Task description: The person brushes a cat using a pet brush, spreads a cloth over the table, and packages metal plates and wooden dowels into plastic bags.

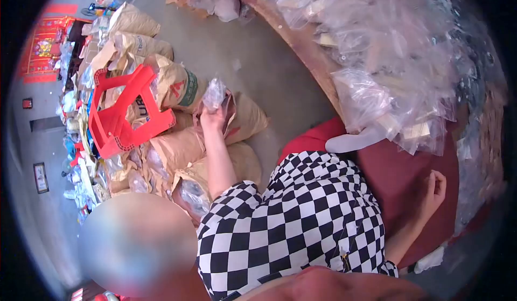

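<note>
My left hand (211, 119) reaches out to the left, closed on a crumpled clear plastic bag (215, 92). It is over the mouth of an open brown paper sack (246, 119). My right hand (436, 187) is above my dark red trousers (401, 185), fingers loosely bent, with nothing visible in it. Close by, a large heap of clear plastic bags (396, 80), some with pale pieces inside, spreads across a surface with a brown edge (293, 34). Several of these bags hang down over my legs.
A red plastic stool (132, 112) lies on its side over several full paper sacks (175, 145). More sacks and bundles line the wall at left. Grey floor (242, 48) shows between the sacks and the heap. Red hangings (46, 45) are on the wall.
</note>
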`<control>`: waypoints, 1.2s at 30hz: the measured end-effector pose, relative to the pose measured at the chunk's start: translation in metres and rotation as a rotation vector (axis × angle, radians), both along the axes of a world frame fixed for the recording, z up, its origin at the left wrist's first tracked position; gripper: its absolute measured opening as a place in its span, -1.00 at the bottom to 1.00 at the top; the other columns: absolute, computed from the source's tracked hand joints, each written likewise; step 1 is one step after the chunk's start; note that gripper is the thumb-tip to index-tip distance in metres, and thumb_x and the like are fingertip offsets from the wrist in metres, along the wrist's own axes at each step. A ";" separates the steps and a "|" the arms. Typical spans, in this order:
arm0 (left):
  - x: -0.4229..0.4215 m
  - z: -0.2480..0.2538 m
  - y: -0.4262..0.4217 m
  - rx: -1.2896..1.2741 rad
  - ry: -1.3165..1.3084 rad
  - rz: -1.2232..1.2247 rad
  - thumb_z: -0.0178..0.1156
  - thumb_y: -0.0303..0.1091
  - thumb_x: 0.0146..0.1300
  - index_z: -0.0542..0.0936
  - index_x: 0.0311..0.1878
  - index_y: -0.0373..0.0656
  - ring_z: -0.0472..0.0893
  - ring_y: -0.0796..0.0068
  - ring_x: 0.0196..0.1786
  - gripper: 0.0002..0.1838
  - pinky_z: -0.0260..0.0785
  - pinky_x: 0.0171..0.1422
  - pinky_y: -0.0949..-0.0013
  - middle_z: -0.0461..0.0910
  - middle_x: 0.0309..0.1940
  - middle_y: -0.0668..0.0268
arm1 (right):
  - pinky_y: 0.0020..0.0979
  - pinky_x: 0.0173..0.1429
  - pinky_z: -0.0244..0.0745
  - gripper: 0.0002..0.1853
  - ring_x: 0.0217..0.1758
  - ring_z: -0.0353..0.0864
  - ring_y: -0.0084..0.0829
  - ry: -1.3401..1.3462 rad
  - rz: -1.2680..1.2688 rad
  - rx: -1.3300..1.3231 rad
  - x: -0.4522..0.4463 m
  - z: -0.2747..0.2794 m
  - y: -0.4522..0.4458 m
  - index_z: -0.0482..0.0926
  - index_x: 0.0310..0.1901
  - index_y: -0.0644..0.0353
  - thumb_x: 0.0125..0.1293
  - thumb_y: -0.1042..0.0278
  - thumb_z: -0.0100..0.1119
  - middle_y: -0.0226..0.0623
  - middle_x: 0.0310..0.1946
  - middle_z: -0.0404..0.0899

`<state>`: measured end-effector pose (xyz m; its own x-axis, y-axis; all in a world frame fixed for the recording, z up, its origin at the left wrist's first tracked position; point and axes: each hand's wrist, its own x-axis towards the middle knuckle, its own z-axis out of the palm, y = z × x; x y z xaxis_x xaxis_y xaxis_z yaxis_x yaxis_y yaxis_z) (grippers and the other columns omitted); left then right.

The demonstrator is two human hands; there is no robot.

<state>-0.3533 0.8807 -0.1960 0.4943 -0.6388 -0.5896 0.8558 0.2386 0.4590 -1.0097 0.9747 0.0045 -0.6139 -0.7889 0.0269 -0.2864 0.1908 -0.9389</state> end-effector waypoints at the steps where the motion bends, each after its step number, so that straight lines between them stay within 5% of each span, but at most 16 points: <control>1: 0.019 -0.014 0.010 0.032 -0.081 -0.013 -0.06 -0.34 0.46 0.53 0.09 -0.28 0.61 0.07 0.10 -0.70 0.55 0.21 0.00 0.59 0.10 0.08 | -0.62 -0.24 0.24 -0.94 -0.34 0.34 -0.69 -0.047 0.034 0.003 0.001 0.001 -0.003 0.55 -0.20 0.21 0.39 0.44 0.14 -0.53 -0.36 0.45; 5: 0.081 -0.034 0.038 -0.272 -0.326 0.087 0.02 -0.38 0.45 0.47 -0.13 -0.18 0.58 -0.01 0.16 -0.91 0.48 0.26 -0.09 0.59 0.07 0.05 | -0.61 -0.22 0.26 -0.95 -0.33 0.38 -0.67 -0.178 0.045 0.054 0.010 0.006 -0.015 0.55 -0.21 0.22 0.39 0.46 0.13 -0.50 -0.34 0.49; 8: 0.069 0.023 0.032 0.119 -0.694 0.108 -0.01 -0.36 0.46 0.36 -0.25 -0.09 0.57 0.02 0.18 -0.89 0.45 0.26 -0.17 0.60 0.02 0.11 | -0.61 -0.22 0.27 -0.96 -0.31 0.39 -0.67 -0.137 0.081 0.017 0.021 0.005 -0.025 0.55 -0.20 0.22 0.39 0.47 0.13 -0.49 -0.32 0.51; 11: 0.086 0.023 0.037 0.260 -0.621 0.229 -0.12 -0.27 0.52 0.35 -0.26 -0.08 0.54 0.03 0.21 -0.81 0.41 0.28 -0.14 0.60 0.03 0.12 | -0.62 -0.21 0.28 -0.95 -0.31 0.39 -0.67 -0.063 0.125 -0.005 0.020 -0.001 -0.027 0.56 -0.20 0.23 0.39 0.47 0.13 -0.49 -0.32 0.51; 16: 0.089 -0.019 0.039 0.255 -0.480 0.221 -0.20 -0.22 0.54 0.36 0.19 -0.10 0.54 0.05 0.22 -0.70 0.33 0.33 -0.11 0.56 0.11 0.09 | -0.61 -0.17 0.28 -0.93 -0.28 0.40 -0.66 0.011 0.137 0.048 0.010 0.002 -0.027 0.56 -0.17 0.25 0.39 0.46 0.14 -0.49 -0.31 0.51; 19: 0.055 -0.021 0.025 0.280 -0.475 0.076 -0.18 -0.22 0.54 0.21 0.37 -0.13 0.54 0.07 0.21 -0.58 0.30 0.35 -0.10 0.54 0.14 0.04 | -0.58 -0.11 0.34 -0.91 -0.23 0.44 -0.62 0.095 0.122 0.070 -0.004 0.008 -0.025 0.57 -0.15 0.27 0.38 0.46 0.16 -0.47 -0.29 0.53; 22: 0.004 0.006 -0.010 0.239 -0.612 -0.095 0.00 -0.17 0.47 0.32 0.31 -0.20 0.55 0.15 0.21 -0.54 0.28 0.39 -0.04 0.55 0.15 0.11 | -0.55 -0.03 0.38 -0.89 -0.18 0.48 -0.58 0.208 0.102 0.089 -0.020 0.007 -0.018 0.59 -0.15 0.27 0.36 0.46 0.18 -0.45 -0.25 0.56; 25: -0.062 0.062 -0.058 0.231 -0.889 -0.286 0.11 -0.15 0.43 0.42 0.18 -0.23 0.61 0.26 0.04 -0.59 0.44 0.20 0.19 0.65 -0.05 0.11 | -0.54 -0.02 0.41 -0.89 -0.15 0.51 -0.59 0.176 0.023 0.160 -0.020 0.009 -0.005 0.62 -0.16 0.27 0.31 0.47 0.22 -0.43 -0.22 0.60; 31: -0.226 0.170 -0.133 -0.350 -1.120 -0.561 -0.01 -0.32 0.50 0.45 0.09 -0.29 0.62 0.41 -0.16 -0.74 0.42 0.19 0.29 0.64 -0.22 0.15 | -0.53 -0.12 0.43 -0.83 -0.25 0.52 -0.65 0.122 0.074 0.156 -0.033 0.009 0.016 0.63 -0.11 0.19 0.28 0.40 0.26 -0.45 -0.24 0.61; 34: -0.308 0.213 -0.125 -0.563 -1.336 -0.818 0.00 -0.35 0.49 0.51 -0.05 -0.28 0.63 0.45 -0.23 -0.81 0.47 0.00 0.40 0.66 -0.19 0.13 | -0.55 -0.14 0.43 -0.78 -0.25 0.52 -0.68 0.170 0.059 0.117 -0.054 0.015 0.014 0.60 -0.04 0.14 0.30 0.35 0.25 -0.47 -0.27 0.60; 36: -0.363 0.223 -0.112 -0.701 -1.175 -1.089 0.15 -0.42 0.37 0.56 -0.16 -0.26 0.63 0.44 -0.29 -0.89 0.47 0.01 0.18 0.67 -0.18 0.18 | -0.53 -0.12 0.44 -0.75 -0.23 0.54 -0.63 0.190 0.034 0.119 -0.080 0.015 -0.003 0.58 0.00 0.13 0.30 0.33 0.25 -0.44 -0.28 0.60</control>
